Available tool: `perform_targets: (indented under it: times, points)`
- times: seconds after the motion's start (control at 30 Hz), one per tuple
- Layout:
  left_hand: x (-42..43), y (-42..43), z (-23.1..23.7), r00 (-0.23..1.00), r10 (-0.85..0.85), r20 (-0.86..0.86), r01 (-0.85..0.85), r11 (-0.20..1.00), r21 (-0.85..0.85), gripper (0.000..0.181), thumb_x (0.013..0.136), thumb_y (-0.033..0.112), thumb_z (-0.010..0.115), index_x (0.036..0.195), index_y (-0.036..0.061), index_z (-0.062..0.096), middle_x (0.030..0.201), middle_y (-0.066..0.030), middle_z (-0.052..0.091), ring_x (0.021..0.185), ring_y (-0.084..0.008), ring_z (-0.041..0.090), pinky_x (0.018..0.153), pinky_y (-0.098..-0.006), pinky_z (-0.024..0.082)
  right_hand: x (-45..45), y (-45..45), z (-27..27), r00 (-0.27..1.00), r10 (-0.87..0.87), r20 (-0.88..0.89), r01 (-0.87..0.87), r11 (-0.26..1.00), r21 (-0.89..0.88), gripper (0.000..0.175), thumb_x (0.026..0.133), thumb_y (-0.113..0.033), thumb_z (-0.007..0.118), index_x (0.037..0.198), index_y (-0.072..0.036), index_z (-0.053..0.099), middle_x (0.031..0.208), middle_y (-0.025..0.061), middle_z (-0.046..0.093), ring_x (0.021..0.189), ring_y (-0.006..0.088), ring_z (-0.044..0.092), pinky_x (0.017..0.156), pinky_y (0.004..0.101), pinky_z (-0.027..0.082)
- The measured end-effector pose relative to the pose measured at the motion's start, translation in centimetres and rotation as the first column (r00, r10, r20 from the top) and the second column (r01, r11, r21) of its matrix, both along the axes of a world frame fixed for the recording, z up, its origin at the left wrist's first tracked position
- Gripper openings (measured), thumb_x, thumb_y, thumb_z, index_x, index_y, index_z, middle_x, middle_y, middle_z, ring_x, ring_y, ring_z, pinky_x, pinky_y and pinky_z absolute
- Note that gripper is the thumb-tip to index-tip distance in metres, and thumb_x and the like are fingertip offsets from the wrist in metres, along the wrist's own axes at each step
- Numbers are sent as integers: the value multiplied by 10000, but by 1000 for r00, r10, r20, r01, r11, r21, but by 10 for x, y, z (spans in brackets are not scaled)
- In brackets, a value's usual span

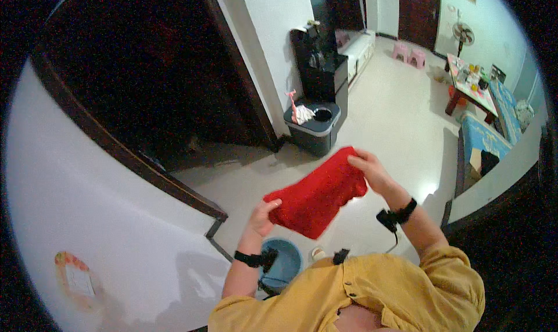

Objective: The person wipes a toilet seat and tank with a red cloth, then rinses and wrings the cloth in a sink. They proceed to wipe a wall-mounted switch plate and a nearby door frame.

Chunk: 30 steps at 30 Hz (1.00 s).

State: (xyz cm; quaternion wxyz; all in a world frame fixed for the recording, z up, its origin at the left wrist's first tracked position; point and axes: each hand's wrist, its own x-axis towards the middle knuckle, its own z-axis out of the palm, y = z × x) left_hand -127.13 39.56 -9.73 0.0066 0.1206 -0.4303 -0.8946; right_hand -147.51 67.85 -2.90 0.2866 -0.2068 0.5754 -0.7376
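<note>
A red cloth (pixel 316 194) is stretched in the air between my two hands. My left hand (pixel 263 216) grips its left end, with the thumb on top. At the upper right corner my right hand (pixel 369 166) pinches the cloth between thumb and fingers. Its lower edge hangs loose and a little uneven on the right. Below my left forearm, a blue bucket (pixel 283 262) stands on the floor, partly hidden by my arm, the wrist strap and my yellow shirt.
A grey bin (pixel 311 136) by the wall bears a white cloth and a pink-handled brush (pixel 293 105). A dark doorway (pixel 152 79) opens on the left. Farther off are a cluttered low table (pixel 462 77), pink stools (pixel 408 57) and a standing fan (pixel 462 35). A wall edge (pixel 492 188) borders the right.
</note>
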Motion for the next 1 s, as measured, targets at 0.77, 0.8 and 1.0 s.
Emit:
perform_targets:
  times: [0.77, 0.8, 1.0]
  points:
    - [50, -129, 192, 708, 706, -15, -434, 419, -798, 260, 946, 176, 674, 1148, 13, 683, 1048, -98, 726, 887, -187, 699, 777, -330, 557, -131, -187, 106, 937, 177, -302, -139, 980, 143, 440, 936, -131, 677, 1328, -52, 495, 1080, 108, 662, 964, 165, 621, 828, 307, 498]
    - [51, -131, 192, 712, 702, -2, -406, 411, -816, 259, 940, 166, 680, 1147, 10, 682, 1041, -105, 726, 884, -183, 697, 773, -325, 555, -135, -192, 105, 908, 201, -367, -147, 974, 170, 430, 938, -127, 672, 1329, -61, 506, 1071, 109, 665, 968, 164, 619, 837, 303, 496]
    - [56, -135, 192, 594, 805, -5, -250, 179, -952, 315, 900, 91, 713, 1196, 4, 654, 1077, -162, 704, 905, -177, 686, 786, -315, 544, -162, -224, 89, 739, 571, -357, -501, 821, 274, 302, 951, -135, 653, 1241, -51, 652, 1059, 89, 687, 997, 172, 624, 948, 310, 467]
